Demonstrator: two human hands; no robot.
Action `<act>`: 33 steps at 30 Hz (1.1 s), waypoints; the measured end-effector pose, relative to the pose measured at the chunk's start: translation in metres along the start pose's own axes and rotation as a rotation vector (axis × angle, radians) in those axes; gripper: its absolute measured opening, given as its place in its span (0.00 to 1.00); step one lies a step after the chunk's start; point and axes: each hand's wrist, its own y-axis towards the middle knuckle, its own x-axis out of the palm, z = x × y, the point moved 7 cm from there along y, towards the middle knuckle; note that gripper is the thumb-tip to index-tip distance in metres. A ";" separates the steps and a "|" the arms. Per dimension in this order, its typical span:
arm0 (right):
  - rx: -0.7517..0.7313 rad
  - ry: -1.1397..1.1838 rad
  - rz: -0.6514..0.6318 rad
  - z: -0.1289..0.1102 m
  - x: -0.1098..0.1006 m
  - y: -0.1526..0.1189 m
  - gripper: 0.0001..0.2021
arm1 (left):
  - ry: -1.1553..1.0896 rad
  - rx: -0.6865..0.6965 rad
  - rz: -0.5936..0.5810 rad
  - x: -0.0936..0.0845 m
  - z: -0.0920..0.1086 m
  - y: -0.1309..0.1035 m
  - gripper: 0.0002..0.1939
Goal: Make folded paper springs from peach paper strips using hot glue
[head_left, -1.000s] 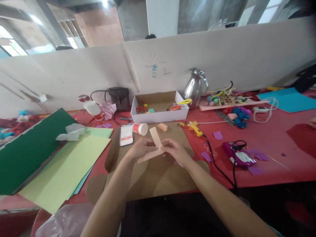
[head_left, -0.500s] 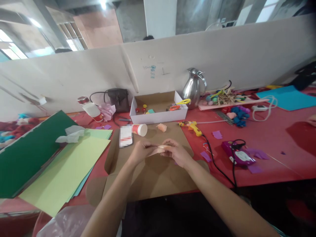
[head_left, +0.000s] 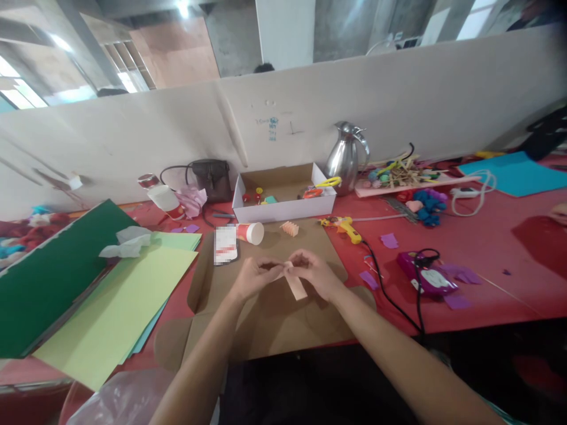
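Observation:
Between my two hands is a pale peach paper strip (head_left: 297, 287), its loose end hanging down toward me. My left hand (head_left: 257, 276) pinches the strip's upper end with thumb and fingertips. From the other side my right hand (head_left: 313, 274) grips the same end, its fingers curled over the top. Part of the strip is hidden by the fingers. Just beyond them a small pleated peach paper piece (head_left: 290, 228) lies on the brown cardboard sheet (head_left: 266, 330) beneath my hands.
A paper cup (head_left: 253, 233) lies behind my left hand. A yellow glue gun (head_left: 348, 229) with a black cord rests to the right. Farther back stand a white box (head_left: 283, 211) with scissors and a steel jug (head_left: 346, 154). Yellow paper sheets (head_left: 119, 307) lie left.
The paper strip has turned: it was held sideways between my hands, and now its free end points down toward me. Both hands remain at nearly the same place.

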 end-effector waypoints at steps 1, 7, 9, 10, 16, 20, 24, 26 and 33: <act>-0.014 -0.041 -0.011 -0.001 0.001 0.000 0.10 | 0.011 -0.010 0.008 -0.001 0.000 0.002 0.12; -0.082 -0.174 -0.046 -0.004 0.001 0.000 0.15 | -0.028 -0.174 -0.196 0.012 -0.010 0.011 0.15; -0.089 -0.239 -0.005 -0.005 -0.003 0.001 0.17 | -0.080 -0.246 -0.183 0.012 -0.016 0.011 0.14; -0.092 -0.282 0.017 -0.006 -0.005 0.001 0.17 | -0.120 -0.285 -0.152 0.012 -0.020 0.010 0.14; -0.226 -0.506 0.105 -0.021 -0.011 0.000 0.11 | -0.378 -0.405 0.014 0.018 -0.036 0.008 0.13; -0.615 -0.812 0.231 -0.053 -0.008 -0.017 0.13 | -0.698 -0.445 0.158 0.020 -0.040 0.008 0.13; -0.694 -1.016 0.112 -0.054 0.008 -0.023 0.21 | -0.921 -0.456 0.232 0.021 -0.039 0.004 0.12; -0.680 -1.040 0.133 -0.052 0.009 -0.023 0.17 | -0.954 -0.444 0.237 0.022 -0.038 0.001 0.11; -0.634 -0.935 0.249 -0.046 0.001 -0.017 0.06 | -1.043 -0.338 0.208 0.033 -0.035 -0.002 0.10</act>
